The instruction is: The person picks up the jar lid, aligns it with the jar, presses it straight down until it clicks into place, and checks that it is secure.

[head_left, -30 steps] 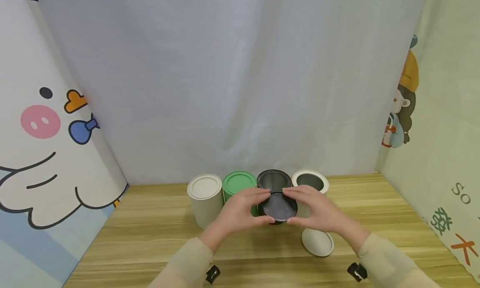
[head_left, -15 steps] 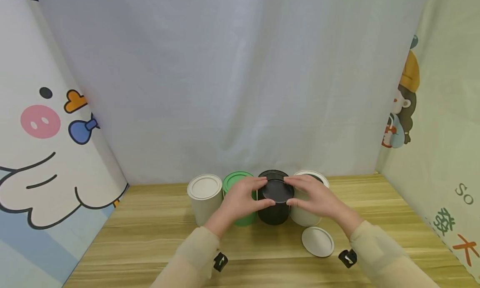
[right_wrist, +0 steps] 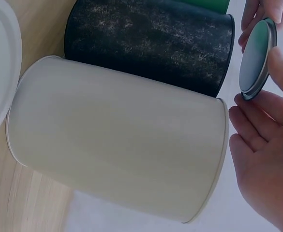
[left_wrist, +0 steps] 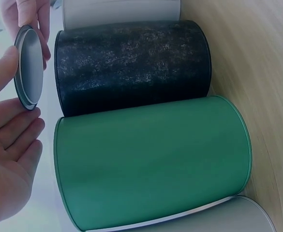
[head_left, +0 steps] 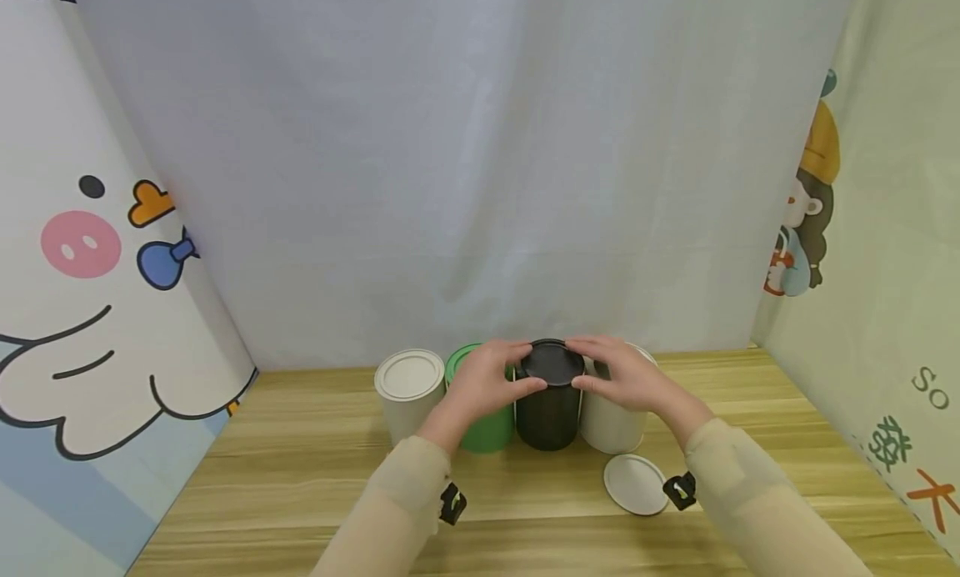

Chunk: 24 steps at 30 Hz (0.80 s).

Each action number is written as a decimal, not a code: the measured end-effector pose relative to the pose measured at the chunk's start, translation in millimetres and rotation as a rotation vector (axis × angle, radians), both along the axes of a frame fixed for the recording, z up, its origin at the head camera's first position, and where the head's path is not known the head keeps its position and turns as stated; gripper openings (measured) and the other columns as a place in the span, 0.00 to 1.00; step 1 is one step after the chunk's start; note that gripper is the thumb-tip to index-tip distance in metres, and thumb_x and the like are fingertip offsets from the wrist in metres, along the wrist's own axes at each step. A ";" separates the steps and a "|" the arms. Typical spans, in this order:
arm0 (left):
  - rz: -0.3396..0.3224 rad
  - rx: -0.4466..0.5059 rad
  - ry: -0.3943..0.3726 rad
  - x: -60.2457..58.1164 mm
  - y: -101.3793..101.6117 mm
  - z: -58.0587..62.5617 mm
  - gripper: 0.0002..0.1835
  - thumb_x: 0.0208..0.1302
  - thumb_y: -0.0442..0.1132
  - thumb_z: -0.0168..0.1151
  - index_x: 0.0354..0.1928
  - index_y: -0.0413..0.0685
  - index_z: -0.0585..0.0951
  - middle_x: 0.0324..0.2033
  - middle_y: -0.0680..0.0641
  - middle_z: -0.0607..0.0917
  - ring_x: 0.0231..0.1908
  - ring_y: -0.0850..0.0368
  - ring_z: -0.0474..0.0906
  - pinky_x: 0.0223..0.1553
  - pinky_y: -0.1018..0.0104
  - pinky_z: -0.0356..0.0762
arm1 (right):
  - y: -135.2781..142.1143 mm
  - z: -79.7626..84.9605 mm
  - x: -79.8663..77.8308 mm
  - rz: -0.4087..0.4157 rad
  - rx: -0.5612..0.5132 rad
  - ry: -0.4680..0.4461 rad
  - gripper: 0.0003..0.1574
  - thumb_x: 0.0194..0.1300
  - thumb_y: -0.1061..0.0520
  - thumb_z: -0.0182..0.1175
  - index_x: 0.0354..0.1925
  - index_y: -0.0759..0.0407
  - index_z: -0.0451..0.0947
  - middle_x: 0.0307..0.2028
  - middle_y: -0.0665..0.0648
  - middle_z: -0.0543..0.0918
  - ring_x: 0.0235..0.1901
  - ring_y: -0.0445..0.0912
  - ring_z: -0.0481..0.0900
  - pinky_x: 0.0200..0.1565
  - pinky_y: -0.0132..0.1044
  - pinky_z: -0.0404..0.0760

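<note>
My left hand [head_left: 486,383] and right hand [head_left: 628,375] pinch opposite edges of a round black lid [head_left: 552,364] between thumbs and fingers. From the head the lid lines up over the mouth of a black can [head_left: 548,420]. In both wrist views a gap shows between the lid's pale underside [left_wrist: 32,67] and the can's top rim. A green can [left_wrist: 151,166] stands left of the black one, below my left hand. On the right, under my right hand, is a white can [right_wrist: 117,140]; my hand covers much of its top in the head view.
Another white can [head_left: 409,402], with its lid on, ends the row at the left. A loose white lid [head_left: 635,484] lies on the wooden table [head_left: 300,477] in front of the right white can. A pale curtain [head_left: 480,160] hangs close behind the cans.
Both hands have moved up and away from me with the black lid, from in front of the black can to over its top. The lid has tilted flatter. The cans have stayed put.
</note>
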<state>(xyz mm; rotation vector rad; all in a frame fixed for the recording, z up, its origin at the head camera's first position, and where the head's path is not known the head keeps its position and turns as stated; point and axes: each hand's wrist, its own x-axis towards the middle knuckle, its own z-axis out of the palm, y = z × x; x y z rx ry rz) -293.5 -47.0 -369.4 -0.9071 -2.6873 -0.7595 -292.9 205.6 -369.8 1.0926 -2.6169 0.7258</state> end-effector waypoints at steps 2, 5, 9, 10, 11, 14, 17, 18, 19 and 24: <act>0.005 -0.006 -0.010 -1.5 0.0 0.1 0.33 0.62 0.53 0.69 0.64 0.41 0.77 0.61 0.44 0.79 0.61 0.47 0.74 0.61 0.53 0.73 | 0.0 -0.2 -3.2 -0.001 0.007 -0.012 0.33 0.66 0.58 0.65 0.65 0.71 0.70 0.62 0.70 0.73 0.61 0.67 0.70 0.60 0.62 0.70; 0.009 -0.008 -0.024 -3.5 0.0 0.0 0.33 0.63 0.53 0.69 0.64 0.41 0.76 0.62 0.45 0.78 0.62 0.47 0.73 0.61 0.53 0.72 | -0.1 -1.3 -7.5 0.000 0.012 -0.023 0.33 0.67 0.58 0.65 0.65 0.71 0.70 0.62 0.71 0.73 0.62 0.67 0.69 0.61 0.62 0.69; 0.007 -0.011 -0.026 -6.5 -0.2 -1.3 0.33 0.63 0.53 0.69 0.64 0.41 0.77 0.62 0.44 0.78 0.62 0.47 0.73 0.62 0.54 0.72 | -0.2 -3.0 -10.7 0.013 -0.001 -0.016 0.34 0.69 0.52 0.64 0.65 0.71 0.70 0.62 0.71 0.73 0.61 0.68 0.70 0.60 0.63 0.69; 0.007 -0.011 -0.027 -7.3 -0.3 -1.5 0.33 0.63 0.52 0.69 0.64 0.40 0.77 0.62 0.44 0.78 0.62 0.47 0.73 0.62 0.54 0.72 | -0.4 -3.3 -11.1 0.019 -0.007 -0.011 0.35 0.69 0.50 0.63 0.65 0.70 0.71 0.61 0.72 0.74 0.61 0.68 0.70 0.60 0.63 0.69; 0.008 -0.016 -0.027 -7.8 -0.3 -1.7 0.33 0.63 0.53 0.69 0.64 0.40 0.77 0.62 0.44 0.78 0.62 0.47 0.73 0.62 0.54 0.72 | -0.6 -3.4 -11.3 0.022 -0.005 0.012 0.35 0.70 0.48 0.62 0.65 0.69 0.71 0.61 0.71 0.74 0.60 0.67 0.71 0.59 0.62 0.71; 0.009 -0.025 -0.032 -9.6 -0.5 -2.5 0.33 0.63 0.53 0.69 0.64 0.41 0.76 0.63 0.44 0.77 0.62 0.46 0.73 0.62 0.53 0.71 | -0.9 -3.7 -12.2 0.035 -0.009 0.027 0.36 0.70 0.45 0.61 0.64 0.69 0.72 0.60 0.71 0.75 0.59 0.67 0.71 0.58 0.61 0.72; 0.014 -0.037 -0.038 -12.1 -0.3 -3.9 0.33 0.63 0.53 0.69 0.65 0.41 0.76 0.63 0.44 0.77 0.62 0.46 0.73 0.62 0.54 0.71 | -1.6 -2.8 -12.9 0.017 0.015 -0.004 0.35 0.71 0.47 0.61 0.65 0.69 0.71 0.61 0.71 0.74 0.60 0.67 0.71 0.59 0.61 0.71; 0.015 -0.040 -0.041 -13.0 -0.1 -4.4 0.33 0.63 0.53 0.69 0.65 0.42 0.76 0.63 0.44 0.77 0.63 0.46 0.73 0.62 0.54 0.71 | -2.0 -2.3 -13.3 0.008 0.020 -0.036 0.35 0.70 0.50 0.62 0.66 0.70 0.70 0.62 0.71 0.73 0.62 0.67 0.69 0.60 0.63 0.69; 0.015 -0.045 -0.042 -13.9 0.1 -4.6 0.33 0.63 0.53 0.68 0.65 0.42 0.76 0.63 0.44 0.77 0.62 0.47 0.73 0.62 0.54 0.71 | -2.3 -2.1 -13.8 -0.002 0.031 -0.051 0.34 0.70 0.52 0.62 0.66 0.70 0.70 0.62 0.71 0.73 0.62 0.67 0.69 0.61 0.62 0.68; 0.012 -0.067 -0.046 -17.1 0.9 -4.6 0.33 0.63 0.53 0.68 0.65 0.42 0.76 0.63 0.44 0.77 0.62 0.47 0.73 0.62 0.54 0.71 | -4.3 -1.4 -15.9 -0.024 0.070 -0.075 0.34 0.69 0.55 0.63 0.66 0.71 0.69 0.63 0.71 0.73 0.63 0.67 0.69 0.62 0.61 0.68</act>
